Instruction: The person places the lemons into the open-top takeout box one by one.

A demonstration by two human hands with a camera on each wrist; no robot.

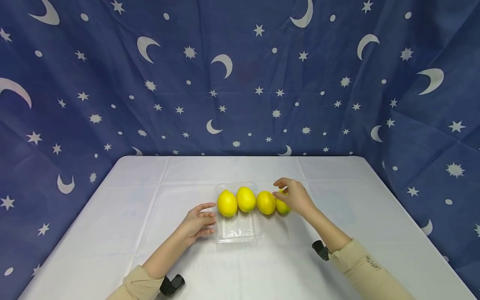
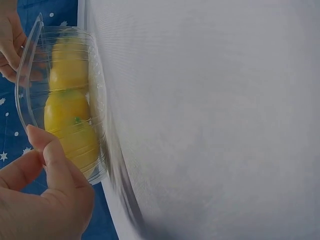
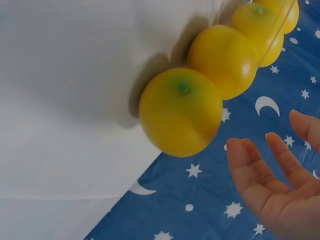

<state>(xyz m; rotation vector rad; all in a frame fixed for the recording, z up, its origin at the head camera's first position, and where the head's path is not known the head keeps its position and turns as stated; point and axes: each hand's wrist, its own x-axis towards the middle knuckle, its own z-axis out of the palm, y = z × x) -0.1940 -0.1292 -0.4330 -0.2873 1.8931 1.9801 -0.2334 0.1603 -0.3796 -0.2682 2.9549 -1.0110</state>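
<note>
A clear plastic container [image 1: 238, 229] lies on the table, with two yellow lemons [image 1: 227, 203] side by side toward its back. My left hand [image 1: 198, 222] is at the container's left edge, fingers spread and slightly bent; in the left wrist view its fingertips are right at the rim. Right of the container sit two more lemons, one [image 1: 266, 203] close by its side and an outer lemon [image 3: 180, 112] with a green tip. Over that outer lemon my right hand [image 1: 296, 196] hovers with loosely bent fingers, partly hiding it in the head view; the right wrist view shows a gap between them.
A white cloth [image 1: 180, 175] covers the table. Behind it and along both sides hangs a blue curtain [image 1: 247, 83] with moons and stars. Black wrist cameras, such as the left one [image 1: 172, 285], sit under beige sleeves.
</note>
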